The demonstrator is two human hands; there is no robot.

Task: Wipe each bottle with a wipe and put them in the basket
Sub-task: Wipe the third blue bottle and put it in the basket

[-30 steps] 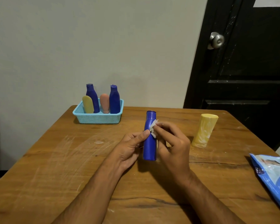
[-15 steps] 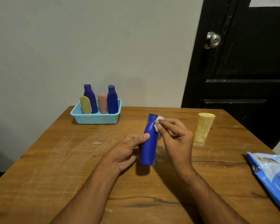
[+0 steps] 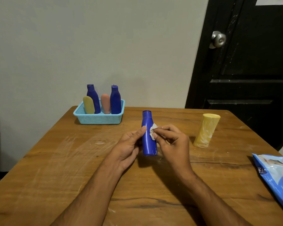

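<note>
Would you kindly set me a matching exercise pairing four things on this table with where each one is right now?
Things:
1. blue bottle
2. yellow bottle
3. pink bottle
4. wipe

Places:
A. standing in the basket
B. pinched in the right hand, against a bottle
C. standing alone on the table, right of both hands
D. held upright by the left hand

Pairs: 1-D, 2-C, 3-A, 4-B
</note>
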